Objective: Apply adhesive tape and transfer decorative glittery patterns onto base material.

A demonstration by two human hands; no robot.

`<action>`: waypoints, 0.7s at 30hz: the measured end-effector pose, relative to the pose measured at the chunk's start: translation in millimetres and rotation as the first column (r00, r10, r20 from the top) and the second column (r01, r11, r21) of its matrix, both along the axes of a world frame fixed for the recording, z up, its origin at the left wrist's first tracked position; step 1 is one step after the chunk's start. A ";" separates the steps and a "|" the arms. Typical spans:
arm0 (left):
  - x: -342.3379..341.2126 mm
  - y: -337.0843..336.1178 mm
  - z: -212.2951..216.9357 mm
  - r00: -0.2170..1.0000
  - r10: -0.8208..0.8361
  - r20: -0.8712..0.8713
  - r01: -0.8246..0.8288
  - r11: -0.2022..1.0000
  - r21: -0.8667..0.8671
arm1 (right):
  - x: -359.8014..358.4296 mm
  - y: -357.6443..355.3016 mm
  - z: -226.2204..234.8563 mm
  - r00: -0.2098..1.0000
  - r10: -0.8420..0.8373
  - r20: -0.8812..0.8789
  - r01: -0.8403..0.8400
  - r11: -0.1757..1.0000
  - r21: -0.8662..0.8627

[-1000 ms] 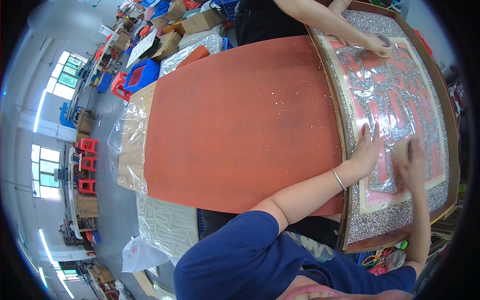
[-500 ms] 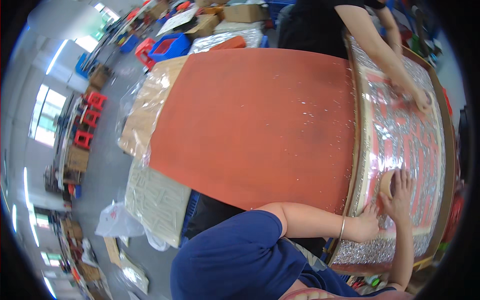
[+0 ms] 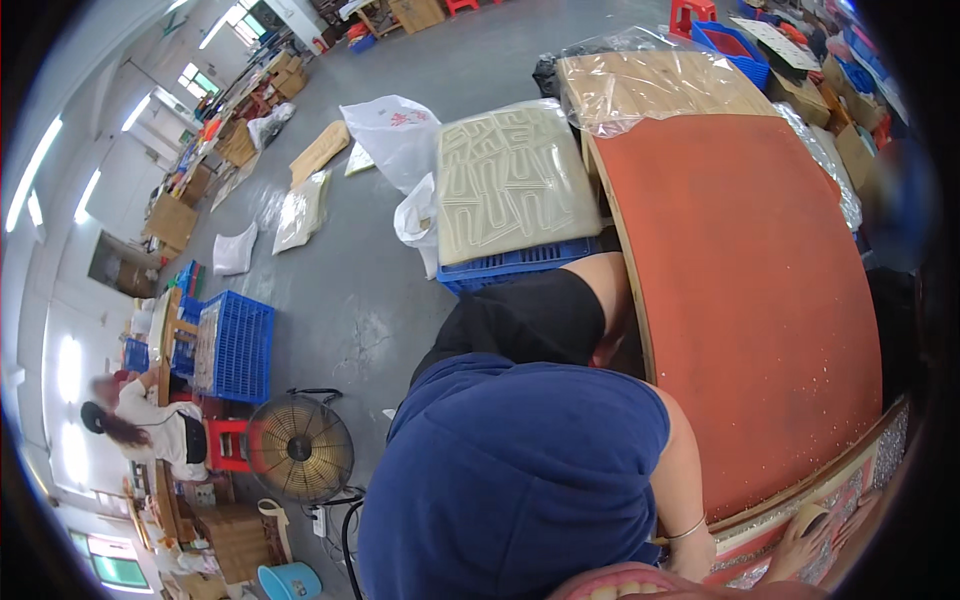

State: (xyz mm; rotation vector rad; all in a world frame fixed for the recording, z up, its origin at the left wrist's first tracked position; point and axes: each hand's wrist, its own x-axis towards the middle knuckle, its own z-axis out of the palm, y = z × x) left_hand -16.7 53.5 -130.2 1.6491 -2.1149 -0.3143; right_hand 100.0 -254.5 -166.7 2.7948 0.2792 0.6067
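Observation:
At the lower right, a beige ring-shaped roll point(image 3: 812, 518), like a roll of tape, rests on a panel point(image 3: 745, 547) of red strips under clear plastic. My right hand point(image 3: 795, 552) is against the roll and seems to grip it, partly cut off at the dark rim. Stretched fingers point(image 3: 856, 516) lie on the plastic just beyond the roll; whose they are is hard to tell. My left arm, with a bangle at the wrist, reaches down to the panel's near end. My left hand point(image 3: 690, 555) shows only at its back, its fingers hidden.
A large red-orange board point(image 3: 750, 300) with white flecks lies beside the panel. Left of it, a plastic-wrapped cream slab point(image 3: 515, 185) sits on a blue crate point(image 3: 525, 262). A floor fan point(image 3: 300, 447) and a blue basket point(image 3: 235, 345) stand farther left, near a seated person point(image 3: 150, 425).
My view has swung left, so the floor, fan and seated person have come in. The panel and my hands have shifted to the lower right rim. The co-worker's arms are gone from clear sight.

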 end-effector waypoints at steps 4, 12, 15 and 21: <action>-0.8 6.6 -15.1 0.922 0.384 -0.052 -0.368 0.911 0.186 | -50.5 -3.7 10.5 0.989 -0.057 -0.137 0.076 0.987 0.143; -8.0 -9.7 16.7 0.907 0.373 -0.197 -0.343 0.924 0.172 | -204.0 -159.9 34.3 0.693 -0.674 -0.254 0.716 0.683 0.143; -9.9 0.4 8.9 0.910 0.384 -0.159 -0.369 0.922 0.115 | -177.7 -40.8 32.2 0.907 -0.408 -0.104 0.418 0.845 0.333; -3.2 -1.1 13.0 0.967 0.253 0.043 -0.256 0.951 0.174 | -95.0 132.9 54.2 0.981 -0.083 -0.176 0.137 0.937 0.320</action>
